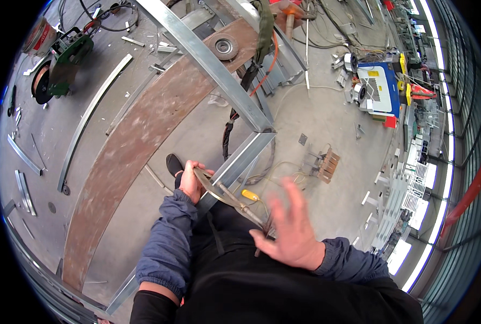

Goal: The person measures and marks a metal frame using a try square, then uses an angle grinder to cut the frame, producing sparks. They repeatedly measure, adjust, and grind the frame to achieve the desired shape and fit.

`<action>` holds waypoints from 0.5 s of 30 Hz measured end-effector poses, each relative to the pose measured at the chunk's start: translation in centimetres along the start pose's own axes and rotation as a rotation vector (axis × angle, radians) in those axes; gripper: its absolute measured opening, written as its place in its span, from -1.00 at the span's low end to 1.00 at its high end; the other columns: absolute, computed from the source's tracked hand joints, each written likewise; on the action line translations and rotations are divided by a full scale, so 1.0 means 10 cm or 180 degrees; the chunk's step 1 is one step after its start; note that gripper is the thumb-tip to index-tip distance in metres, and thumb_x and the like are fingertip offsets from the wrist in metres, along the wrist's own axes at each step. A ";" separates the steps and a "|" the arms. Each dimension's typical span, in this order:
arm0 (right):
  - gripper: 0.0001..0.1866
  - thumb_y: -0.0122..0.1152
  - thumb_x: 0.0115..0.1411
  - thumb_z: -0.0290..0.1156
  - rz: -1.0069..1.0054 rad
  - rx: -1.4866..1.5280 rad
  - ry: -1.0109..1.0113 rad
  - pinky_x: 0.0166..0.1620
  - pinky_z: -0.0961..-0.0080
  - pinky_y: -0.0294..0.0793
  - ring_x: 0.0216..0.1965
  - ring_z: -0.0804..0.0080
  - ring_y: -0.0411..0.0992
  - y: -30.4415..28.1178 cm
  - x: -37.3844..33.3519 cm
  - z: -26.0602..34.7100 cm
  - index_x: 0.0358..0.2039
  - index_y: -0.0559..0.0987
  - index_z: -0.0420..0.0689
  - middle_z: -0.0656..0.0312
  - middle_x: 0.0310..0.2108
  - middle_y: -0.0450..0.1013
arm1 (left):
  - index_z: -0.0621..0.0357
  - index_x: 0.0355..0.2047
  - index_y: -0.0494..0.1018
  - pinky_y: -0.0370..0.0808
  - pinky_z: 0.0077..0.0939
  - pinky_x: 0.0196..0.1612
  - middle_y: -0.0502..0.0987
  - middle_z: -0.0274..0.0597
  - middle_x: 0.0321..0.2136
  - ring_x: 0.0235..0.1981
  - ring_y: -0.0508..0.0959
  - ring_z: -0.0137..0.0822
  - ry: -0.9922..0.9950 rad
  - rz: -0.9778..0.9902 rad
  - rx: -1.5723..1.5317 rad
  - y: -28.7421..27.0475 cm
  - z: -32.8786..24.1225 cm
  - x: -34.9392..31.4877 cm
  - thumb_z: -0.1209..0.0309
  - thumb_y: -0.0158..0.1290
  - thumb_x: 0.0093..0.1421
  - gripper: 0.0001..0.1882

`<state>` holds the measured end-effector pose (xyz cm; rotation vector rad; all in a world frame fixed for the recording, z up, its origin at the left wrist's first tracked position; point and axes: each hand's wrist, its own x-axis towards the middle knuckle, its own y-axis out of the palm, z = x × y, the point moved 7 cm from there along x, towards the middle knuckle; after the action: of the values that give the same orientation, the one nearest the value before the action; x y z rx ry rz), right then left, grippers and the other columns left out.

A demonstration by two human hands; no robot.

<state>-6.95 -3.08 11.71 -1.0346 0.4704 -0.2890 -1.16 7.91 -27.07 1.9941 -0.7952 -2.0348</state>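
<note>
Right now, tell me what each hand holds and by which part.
The left hand holds the metal clamp by its curved frame end; the right hand, blurred and open, seems to hold nothing.

Wrinkled blue-grey oversleeves (167, 236), gathered cuffs (323, 256); black top (300, 294); dark trousers (228, 222); dark shoe (172, 163)
</note>
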 end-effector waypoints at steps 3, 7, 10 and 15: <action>-0.19 0.30 0.15 -0.45 0.0338 -0.0643 -0.0784 0.26 0.12 0.49 0.26 -0.16 0.42 0.19 0.17 0.31 0.39 0.28 -0.41 -0.41 0.28 0.28 | 0.11 -0.16 0.41 0.54 -0.05 -0.05 0.63 0.16 -0.26 -0.21 0.59 0.03 0.0124 0.0093 -0.0108 0.00 0.01 0.02 0.01 -0.05 0.32 -0.60; -0.24 0.20 0.23 -0.41 0.1139 -0.1056 -0.0575 -0.05 0.37 0.63 -0.12 0.07 0.60 0.45 0.31 0.27 0.41 0.28 -0.40 -0.24 -0.05 0.50 | 0.12 -0.14 0.40 0.53 -0.04 -0.04 0.63 0.15 -0.26 -0.19 0.59 0.00 0.0333 0.0135 -0.0042 0.08 -0.03 -0.09 -0.02 -0.08 0.34 -0.57; -0.20 0.16 0.22 -0.38 0.1771 -0.1497 -0.0676 -0.26 0.42 0.56 -0.38 0.30 0.51 0.69 0.31 0.28 0.46 0.21 -0.37 0.12 -0.34 0.51 | 0.11 -0.12 0.39 0.53 -0.07 -0.06 0.61 0.12 -0.23 -0.20 0.57 -0.04 0.0370 0.0072 0.0208 0.09 -0.05 -0.10 -0.07 -0.09 0.33 -0.53; -0.26 0.12 0.25 -0.40 0.1291 -0.1439 -0.0797 -0.26 0.45 0.54 -0.35 0.34 0.48 0.82 0.39 0.12 0.44 0.25 -0.34 0.14 -0.25 0.47 | 0.09 -0.12 0.39 0.50 -0.16 -0.05 0.61 0.09 -0.20 -0.24 0.51 -0.13 0.0230 -0.0052 0.0125 0.14 -0.03 -0.15 -0.09 -0.07 0.30 -0.52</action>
<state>-2.89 0.12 4.12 -1.3618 0.5170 0.3212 -1.10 7.39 -25.12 2.0889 -0.8125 -1.9584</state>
